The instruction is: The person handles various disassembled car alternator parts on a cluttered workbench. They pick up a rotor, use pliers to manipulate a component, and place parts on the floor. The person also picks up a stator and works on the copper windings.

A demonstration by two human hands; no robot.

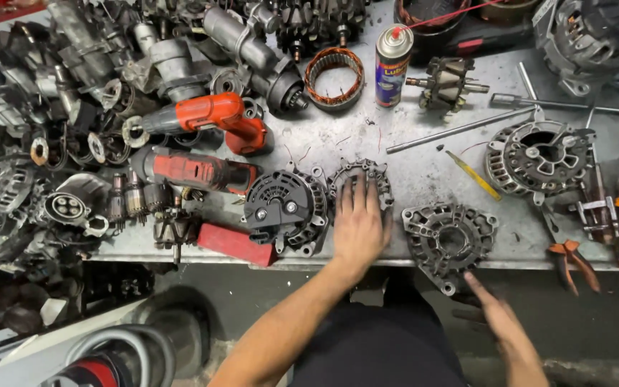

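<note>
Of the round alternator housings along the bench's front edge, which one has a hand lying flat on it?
The middle housing, under the left hand. The black-capped one and the grey one beside it are untouched; the right hand is below the bench edge.

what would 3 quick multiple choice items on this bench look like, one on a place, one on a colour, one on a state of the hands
1. Where does the left hand lie?
A. flat on a round metal part
B. on the spray can
C. on the pliers

2. What colour are the two power tools?
A. blue
B. red and black
C. green

3. How is the right hand?
A. closed on a screwdriver
B. open, fingertips near the alternator housing
C. out of view

Answers:
1 A, its palm covers the part at the bench's front.
2 B, both bodies are red with black.
3 B, it holds nothing.
</note>
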